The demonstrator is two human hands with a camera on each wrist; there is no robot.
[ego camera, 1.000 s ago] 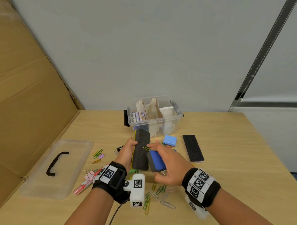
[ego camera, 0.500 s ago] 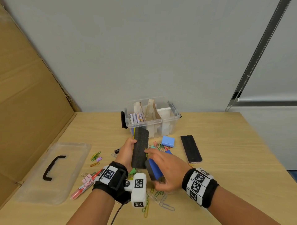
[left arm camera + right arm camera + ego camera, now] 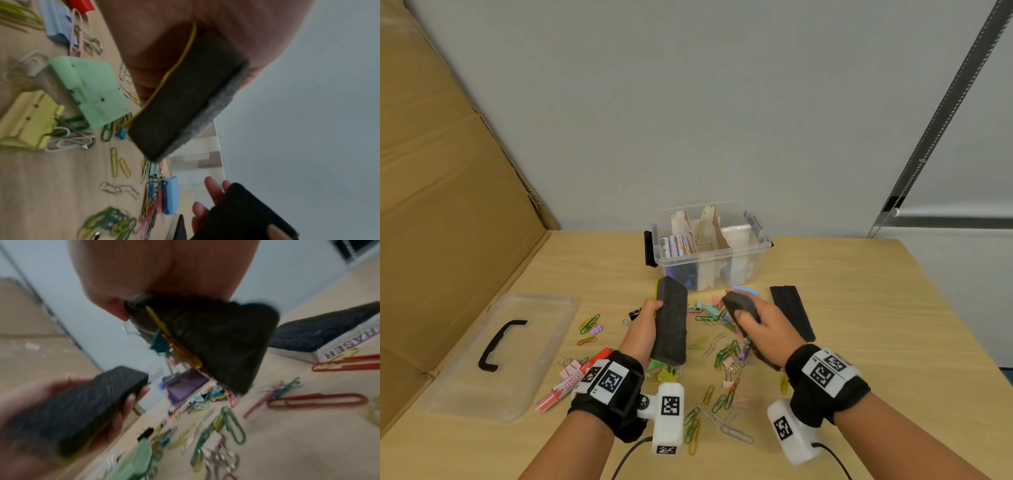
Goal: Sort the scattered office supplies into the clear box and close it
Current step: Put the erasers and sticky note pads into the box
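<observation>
Head view, left hand (image 3: 643,329): holds a long black eraser (image 3: 670,325) above the desk (image 3: 876,342), thumb on its near left edge, the other fingers hidden behind it.
Head view, eraser axis: the long axis runs from near the wrist away toward the clear box (image 3: 710,248); the felt face is turned up and to the right, with a yellow strip along the far left edge.
Head view, right hand (image 3: 763,330): fingers curled round a second eraser (image 3: 739,303), whose dark end sticks out past the fingers toward the box.
Head view, surroundings: a third eraser (image 3: 792,313) lies flat on the desk just right of the right hand; paper clips (image 3: 722,356) are scattered between and below the hands; the lid (image 3: 500,356) lies well to the left; the box stands open at the far edge.
Left wrist view: the long eraser (image 3: 185,100) leaves the palm and points down and away, yellow line on its left edge, grey felt on its right edge; green and yellow binder clips (image 3: 90,92) lie on the desk beside it.
Right wrist view: blurred; the second eraser (image 3: 216,340) is clamped under the palm with paper clips clinging to its left edge; fingertips are not visible.
</observation>
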